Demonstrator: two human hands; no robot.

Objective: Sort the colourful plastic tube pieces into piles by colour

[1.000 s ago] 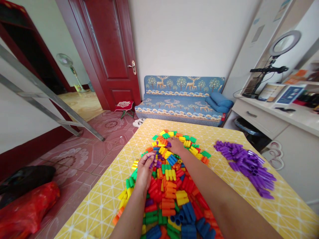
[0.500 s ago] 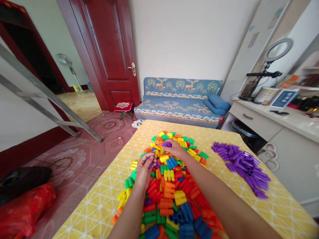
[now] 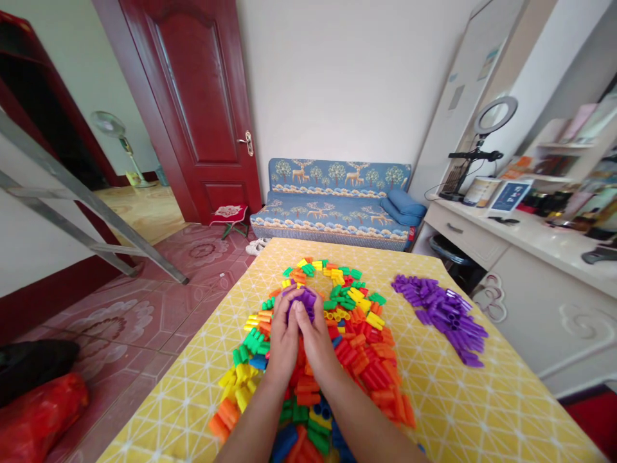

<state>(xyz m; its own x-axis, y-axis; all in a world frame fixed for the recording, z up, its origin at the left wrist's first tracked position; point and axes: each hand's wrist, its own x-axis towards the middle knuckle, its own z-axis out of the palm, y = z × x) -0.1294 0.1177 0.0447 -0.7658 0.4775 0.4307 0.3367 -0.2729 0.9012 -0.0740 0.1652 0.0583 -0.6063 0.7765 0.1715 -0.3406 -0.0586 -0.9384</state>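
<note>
My left hand and my right hand are together over the table, cupped around a bunch of purple tube-shaped building blocks. Fingers of both hands are wrapped about the bunch, and part of it is hidden by them. Beneath and around my hands spreads a mixed heap of plastic tube blocks in red, orange, yellow, green and blue. To the right, apart from that heap, lies a separate pile of purple tube blocks.
A yellow patterned cloth covers the table. Beyond it stand a blue sofa and a small red folding stool. A white cabinet is at the right, a metal ladder at the left, with a red bag on the floor.
My hands were apart with purple blocks in each; now they have come together around one bunch. The view has shifted slightly to the right.
</note>
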